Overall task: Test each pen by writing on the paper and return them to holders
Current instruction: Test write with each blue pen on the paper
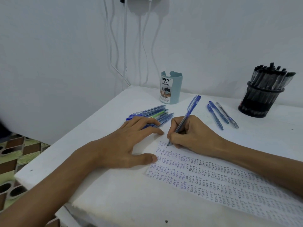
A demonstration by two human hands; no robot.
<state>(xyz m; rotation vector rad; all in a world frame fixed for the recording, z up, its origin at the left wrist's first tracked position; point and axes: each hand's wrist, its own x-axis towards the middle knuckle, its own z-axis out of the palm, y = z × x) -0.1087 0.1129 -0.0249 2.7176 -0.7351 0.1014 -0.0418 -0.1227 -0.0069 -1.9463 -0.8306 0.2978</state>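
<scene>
The white table (114, 194) bears a paper sheet (221, 182) covered in "TEST" at near right, a heap of blue pens (152, 113) mid-left, three loose pens (219, 114) to their right, a teal cup (171, 87) far back, and a black mesh holder (260, 100) far right.

Home room, likely: white tabletop (114, 194) pushed into wall corner, charger cables (124, 46) hanging, patterned floor tiles (14, 154) beside.

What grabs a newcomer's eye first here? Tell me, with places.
The paper crammed with rows of "TEST" fills the near right, where the right hand writes with a blue pen. The left hand lies flat alongside, fingers on a pile of pens; a black mesh holder packed with pens stands far right.
</scene>
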